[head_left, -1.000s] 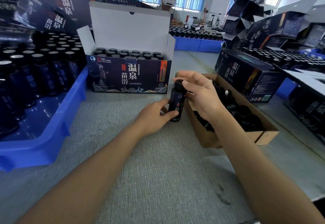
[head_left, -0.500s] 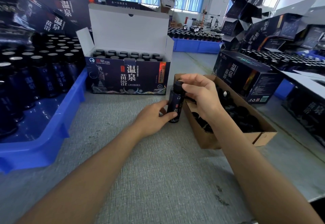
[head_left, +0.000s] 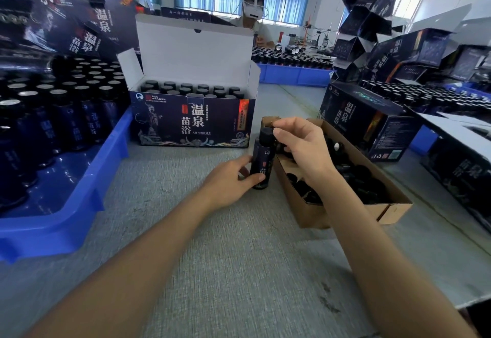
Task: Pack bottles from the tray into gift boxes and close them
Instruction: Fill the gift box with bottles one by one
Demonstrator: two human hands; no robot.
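Honestly, the bottle (head_left: pixel 261 163) looks small, rigid and slick, so left grip (head_left: pixel 228 175) wrapped round its body plus right grip (head_left: pixel 303 149) pinching the cap (head_left: pixel 266 133) seems sensible.

A dark, black-capped bottle (head_left: pixel 261 161) is standing upright just before the open, bottle-filled gift box (head_left: pixel 194 122), which is sitting beside the blue tray (head_left: pixel 87 178) holding more.

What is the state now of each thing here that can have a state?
front gift box: lid open, capped bottles inside.
bottle: upright, capped.
left hand: grips the bottle.
right hand: curled at the cap; grip unclear.
blue tray: partly filled.
cardboard box: open.
right gift box: closed.
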